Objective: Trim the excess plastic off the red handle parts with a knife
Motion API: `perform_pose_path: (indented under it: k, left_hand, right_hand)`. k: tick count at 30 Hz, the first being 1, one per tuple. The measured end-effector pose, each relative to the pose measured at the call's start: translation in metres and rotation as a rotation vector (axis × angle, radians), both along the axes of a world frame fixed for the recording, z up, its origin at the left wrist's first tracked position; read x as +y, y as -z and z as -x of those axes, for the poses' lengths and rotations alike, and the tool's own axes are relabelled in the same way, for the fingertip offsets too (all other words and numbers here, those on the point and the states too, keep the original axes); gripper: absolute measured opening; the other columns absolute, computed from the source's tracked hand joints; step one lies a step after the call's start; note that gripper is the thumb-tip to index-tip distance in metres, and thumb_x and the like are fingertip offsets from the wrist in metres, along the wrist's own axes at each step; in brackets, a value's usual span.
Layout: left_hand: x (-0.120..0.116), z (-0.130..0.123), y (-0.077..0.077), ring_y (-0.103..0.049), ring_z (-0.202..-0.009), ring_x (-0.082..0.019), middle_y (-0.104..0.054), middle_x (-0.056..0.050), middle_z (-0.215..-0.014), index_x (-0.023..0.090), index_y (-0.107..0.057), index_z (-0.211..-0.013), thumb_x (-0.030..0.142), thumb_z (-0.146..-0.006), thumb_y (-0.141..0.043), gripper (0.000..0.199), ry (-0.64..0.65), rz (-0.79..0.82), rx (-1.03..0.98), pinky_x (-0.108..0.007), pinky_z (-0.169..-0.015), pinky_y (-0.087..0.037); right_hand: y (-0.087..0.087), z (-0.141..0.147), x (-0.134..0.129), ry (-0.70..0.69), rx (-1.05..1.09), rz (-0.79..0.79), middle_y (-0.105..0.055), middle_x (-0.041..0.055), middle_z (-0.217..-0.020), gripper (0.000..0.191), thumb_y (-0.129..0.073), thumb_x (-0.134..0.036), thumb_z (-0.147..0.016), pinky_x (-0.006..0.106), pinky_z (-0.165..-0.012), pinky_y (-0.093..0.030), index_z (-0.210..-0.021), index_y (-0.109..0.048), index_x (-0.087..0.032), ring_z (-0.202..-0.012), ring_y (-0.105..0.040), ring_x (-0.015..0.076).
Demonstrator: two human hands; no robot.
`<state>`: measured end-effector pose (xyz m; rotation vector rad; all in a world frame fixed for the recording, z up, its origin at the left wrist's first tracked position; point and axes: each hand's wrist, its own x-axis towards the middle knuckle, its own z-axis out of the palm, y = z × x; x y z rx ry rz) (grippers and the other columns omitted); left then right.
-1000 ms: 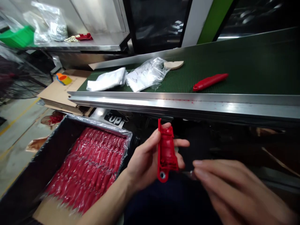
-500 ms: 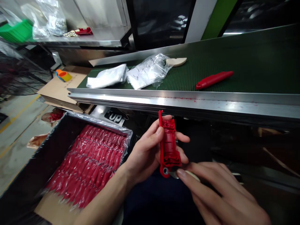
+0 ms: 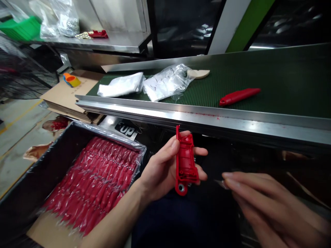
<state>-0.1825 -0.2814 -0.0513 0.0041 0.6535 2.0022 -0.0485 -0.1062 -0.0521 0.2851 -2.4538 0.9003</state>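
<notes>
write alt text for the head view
The left hand holds a red plastic part; the right hand, apart from it, pinches a small blurred tool. Beyond lies a green belt, with a box of red pieces at left.

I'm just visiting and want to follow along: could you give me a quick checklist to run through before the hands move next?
1. Left hand holds the red housing: ok, thumb on its edge, hollow side facing the camera.
2. Metal ring in place: ok, it sits in the housing's lower end.
3. Small pointed tool clear of the housing: ok, a gap shows between them.
4. Firm grip by the right hand: cannot tell, fingers hide most of the tool.
5. Housing edges clean: cannot tell, details too small.
6. Red handle clear of both hands: ok, it lies on the green belt.
</notes>
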Motion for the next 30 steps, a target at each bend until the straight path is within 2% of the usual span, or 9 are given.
perform_pose_path:
  k: [5, 9, 19, 23, 27, 30]
  left_hand:
    - [-0.003, 0.003, -0.004, -0.070, -0.075, -0.023, -0.063, -0.009, -0.109, 0.026, -0.045, -0.128, 0.038, -0.100, -0.032, 0.033, -0.016, 0.006, 0.044, -0.031, -0.065, -0.056]
    - [-0.005, 0.005, -0.004, -0.070, -0.074, -0.022, -0.062, -0.009, -0.104, 0.025, -0.045, -0.127, 0.036, -0.100, -0.032, 0.032, -0.034, 0.011, 0.056, -0.030, -0.064, -0.055]
    - [-0.010, 0.010, -0.001, -0.070, -0.073, -0.023, -0.061, -0.007, -0.100, 0.024, -0.048, -0.123, 0.035, -0.098, -0.041, 0.028, -0.036, 0.008, 0.074, -0.032, -0.066, -0.055]
    - [-0.011, 0.010, -0.001, -0.071, -0.075, -0.024, -0.062, -0.008, -0.102, 0.023, -0.048, -0.123, 0.034, -0.098, -0.039, 0.028, -0.032, -0.007, 0.074, -0.033, -0.068, -0.055]
    - [-0.011, 0.013, 0.004, -0.070, -0.075, -0.022, -0.063, -0.009, -0.105, 0.024, -0.047, -0.126, 0.037, -0.099, -0.037, 0.032, -0.036, 0.006, 0.049, -0.031, -0.064, -0.055]
    - [-0.014, 0.017, 0.005, -0.070, -0.074, -0.022, -0.063, -0.008, -0.105, 0.025, -0.048, -0.127, 0.040, -0.098, -0.039, 0.034, -0.054, 0.008, 0.017, -0.029, -0.061, -0.055]
  right_hand:
    - [-0.011, 0.012, -0.016, -0.134, -0.035, -0.179, -0.067, 0.0094, -0.107, 0.041, -0.058, 0.000, -0.080, 0.033, -0.075, -0.052, -0.116, -0.066, -0.017, -0.097, -0.062, 0.0210]
    - [-0.014, 0.018, -0.025, -0.141, -0.035, -0.203, -0.068, 0.0096, -0.103, 0.039, -0.055, 0.002, -0.080, 0.032, -0.072, -0.051, -0.113, -0.067, -0.015, -0.091, -0.061, 0.0194]
    - [-0.009, 0.021, -0.022, -0.146, -0.039, -0.311, -0.068, 0.0110, -0.106, 0.039, -0.055, -0.002, -0.082, 0.035, -0.073, -0.051, -0.117, -0.066, -0.015, -0.091, -0.062, 0.0212]
    - [-0.014, 0.022, -0.022, -0.146, -0.039, -0.229, -0.068, 0.0115, -0.104, 0.036, -0.054, 0.001, -0.081, 0.033, -0.072, -0.053, -0.111, -0.068, -0.013, -0.093, -0.063, 0.0203]
    - [-0.011, 0.019, -0.005, -0.183, -0.010, -0.146, -0.067, 0.0082, -0.110, 0.041, -0.058, -0.001, -0.080, 0.030, -0.077, -0.057, -0.117, -0.065, -0.017, -0.102, -0.064, 0.0196]
    - [-0.001, 0.024, 0.025, -0.095, 0.076, -0.205, -0.067, 0.0063, -0.117, 0.046, -0.060, -0.008, -0.083, 0.032, -0.073, -0.058, -0.126, -0.063, -0.025, -0.097, -0.067, 0.0208]
